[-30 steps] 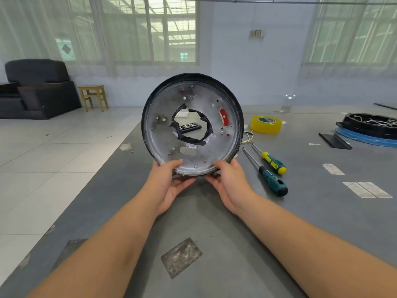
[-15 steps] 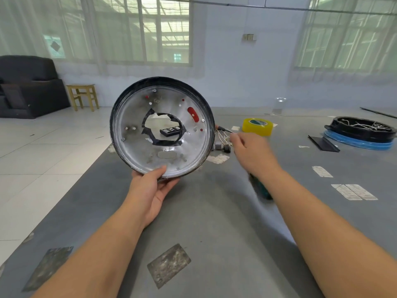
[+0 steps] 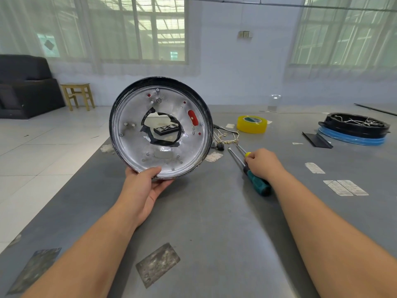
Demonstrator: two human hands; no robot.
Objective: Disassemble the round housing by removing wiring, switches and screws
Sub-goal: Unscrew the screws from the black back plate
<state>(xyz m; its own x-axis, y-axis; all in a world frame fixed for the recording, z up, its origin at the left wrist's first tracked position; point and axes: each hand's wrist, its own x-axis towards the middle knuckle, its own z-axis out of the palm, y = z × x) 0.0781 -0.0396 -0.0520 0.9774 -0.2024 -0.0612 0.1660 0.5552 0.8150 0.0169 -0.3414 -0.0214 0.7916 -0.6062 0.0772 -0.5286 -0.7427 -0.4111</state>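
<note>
The round housing is a silver metal dish with a black rim, a torn centre hole edged in black tape, a red slot and several small screws. My left hand holds it upright by its lower rim, above the grey table. My right hand lies on the table to the right, its fingers curled over the yellow-handled screwdriver, most of whose handle it hides. The green-handled screwdriver lies beside it, partly under the hand. Loose wires with small switches lie behind the housing's right edge.
A yellow tape roll sits behind the wires. At the far right a second black housing on a blue ring stands next to a black strip. A black box shows through the hole. Paper labels dot the table.
My right hand let go of the housing, swung right and came down onto the screwdrivers. My left hand alone now holds the housing, which has shifted left.
</note>
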